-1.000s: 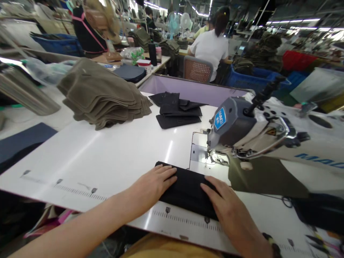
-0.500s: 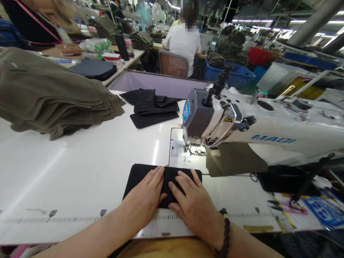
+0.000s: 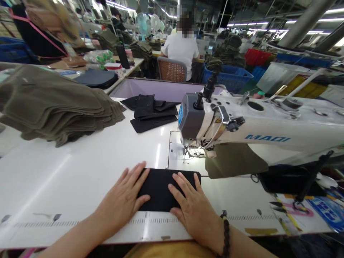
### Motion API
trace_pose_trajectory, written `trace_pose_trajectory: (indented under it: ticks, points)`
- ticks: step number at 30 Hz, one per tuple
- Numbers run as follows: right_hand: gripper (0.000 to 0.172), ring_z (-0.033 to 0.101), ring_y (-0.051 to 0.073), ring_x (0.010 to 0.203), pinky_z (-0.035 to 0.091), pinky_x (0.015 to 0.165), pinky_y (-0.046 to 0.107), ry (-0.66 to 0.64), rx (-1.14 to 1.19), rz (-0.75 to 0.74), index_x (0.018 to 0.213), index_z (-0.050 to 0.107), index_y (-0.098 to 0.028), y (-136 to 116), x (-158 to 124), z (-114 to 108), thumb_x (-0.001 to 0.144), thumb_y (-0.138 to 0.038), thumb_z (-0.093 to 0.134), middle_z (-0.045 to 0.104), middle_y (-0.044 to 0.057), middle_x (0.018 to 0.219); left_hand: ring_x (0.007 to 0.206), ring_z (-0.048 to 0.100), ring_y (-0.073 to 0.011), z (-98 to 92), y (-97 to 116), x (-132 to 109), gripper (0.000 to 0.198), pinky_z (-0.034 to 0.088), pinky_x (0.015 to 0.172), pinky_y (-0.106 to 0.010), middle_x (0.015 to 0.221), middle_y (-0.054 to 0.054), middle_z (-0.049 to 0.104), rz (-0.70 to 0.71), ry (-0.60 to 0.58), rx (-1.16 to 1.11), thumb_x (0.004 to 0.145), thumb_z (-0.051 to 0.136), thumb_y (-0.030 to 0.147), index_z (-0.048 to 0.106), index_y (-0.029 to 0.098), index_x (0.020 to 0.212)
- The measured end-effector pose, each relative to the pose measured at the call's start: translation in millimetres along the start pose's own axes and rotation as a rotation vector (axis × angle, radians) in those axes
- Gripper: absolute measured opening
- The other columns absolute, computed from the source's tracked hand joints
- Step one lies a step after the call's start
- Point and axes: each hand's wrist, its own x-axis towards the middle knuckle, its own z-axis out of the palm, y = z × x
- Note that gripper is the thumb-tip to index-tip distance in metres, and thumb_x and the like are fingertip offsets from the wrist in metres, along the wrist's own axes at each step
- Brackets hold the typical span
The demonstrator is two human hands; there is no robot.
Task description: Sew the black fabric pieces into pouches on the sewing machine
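A black fabric piece [image 3: 159,190] lies flat near the table's front edge, just before the sewing machine [image 3: 209,122]. Over its left end rests my left hand [image 3: 123,195], fingers stretched and thumb apart. My right hand [image 3: 192,206] presses on its right part with fingers spread, a dark braided bracelet at the wrist. Neither hand grips anything. Under the machine's arm an olive fabric piece [image 3: 235,161] sits flat, right of the lit needle area.
A tall stack of olive fabric pieces [image 3: 61,107] stands on the left. Folded black pieces [image 3: 154,109] lie behind the needle. Pink-handled snips [image 3: 295,208] are at the right. Beyond the lilac trough [image 3: 161,87] a person [image 3: 180,46] sits facing away.
My left hand has slid left along the black fabric piece to its left end, uncovering its middle. My right hand stays nearly in place. The view has shifted slightly.
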Motion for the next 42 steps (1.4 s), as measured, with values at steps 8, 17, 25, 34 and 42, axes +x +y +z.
trace_pose_trajectory:
  ticks: [8,17,25,34,42]
  points:
    - [0.051,0.035,0.026,0.122,0.032,0.094,0.05,-0.046,0.073,-0.057,0.128,0.039,-0.02,6.3,5.9,-28.7,0.087,-0.051,0.04,0.038,0.009,0.136,0.105,0.052,-0.0233,-21.0,3.2,4.0,0.036,0.044,0.088,-0.038,0.122,-0.008,0.054,0.115,-0.041,-0.048,0.092,0.03,0.024,0.05,0.018,0.121]
    - [0.027,0.051,0.024,0.099,0.04,0.087,0.042,0.079,-0.125,-0.277,0.106,0.057,-0.011,62.2,34.6,-30.1,0.086,-0.027,0.049,0.056,0.011,0.117,0.117,0.042,-0.0314,-7.5,9.5,117.2,0.046,0.035,0.097,-0.045,0.127,-0.017,0.047,0.12,-0.133,-0.014,0.082,0.055,0.035,0.05,0.006,0.118]
    - [0.022,0.055,0.023,0.093,0.046,0.079,0.034,0.206,0.001,-0.202,0.099,0.062,-0.009,79.8,31.2,-26.9,0.084,-0.019,0.049,0.059,0.013,0.108,0.114,0.044,-0.0269,-7.7,26.0,132.6,0.037,0.033,0.099,-0.042,0.119,-0.015,0.05,0.175,-0.154,-0.196,0.086,0.048,0.031,0.05,0.008,0.115]
    - [0.03,0.056,0.021,0.083,0.044,0.068,0.031,0.124,-0.071,-0.023,0.111,0.058,-0.015,79.1,33.1,-28.1,0.083,-0.025,0.055,0.061,0.01,0.09,0.115,0.042,-0.0277,1.5,14.6,141.8,0.035,0.035,0.097,-0.042,0.119,-0.016,0.052,0.143,-0.127,-0.257,0.086,0.048,0.03,0.05,0.007,0.113]
    - [0.032,0.055,0.022,0.085,0.043,0.07,0.032,0.127,-0.081,-0.006,0.113,0.057,-0.015,78.6,35.0,-25.8,0.083,-0.025,0.054,0.061,0.011,0.092,0.116,0.042,-0.0286,4.0,10.5,145.5,0.033,0.036,0.096,-0.044,0.119,-0.016,0.052,0.141,-0.14,-0.27,0.085,0.05,0.029,0.053,0.008,0.111]
